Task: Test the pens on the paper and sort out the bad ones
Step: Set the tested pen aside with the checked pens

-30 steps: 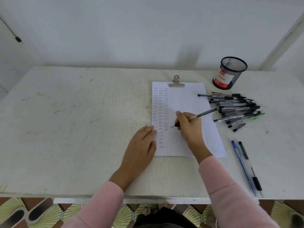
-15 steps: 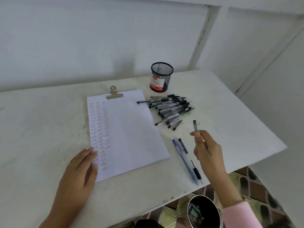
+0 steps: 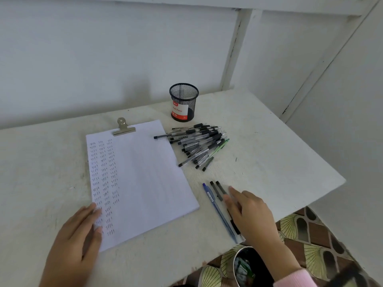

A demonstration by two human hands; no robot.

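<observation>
A white paper (image 3: 145, 179) with columns of small test marks lies on the table under a metal clip (image 3: 123, 127). My left hand (image 3: 76, 239) rests flat on its lower left corner. A pile of several black pens (image 3: 199, 143) lies to the right of the sheet. Nearer to me lie a blue pen (image 3: 217, 210) and two black pens (image 3: 216, 189) side by side. My right hand (image 3: 250, 216) lies over the near ends of the black ones, its fingers stretched out and touching them. It grips nothing that I can see.
A black mesh pen cup (image 3: 183, 102) with a red label stands behind the pile. A round dark bin (image 3: 248, 266) with scraps inside sits on the tiled floor below the table's right front corner (image 3: 290, 183). White walls close the back and right.
My right hand stopped writing, carried the black pen off the paper to the right and set it down beside the blue pen. My view swung right. My left hand stayed on the paper.
</observation>
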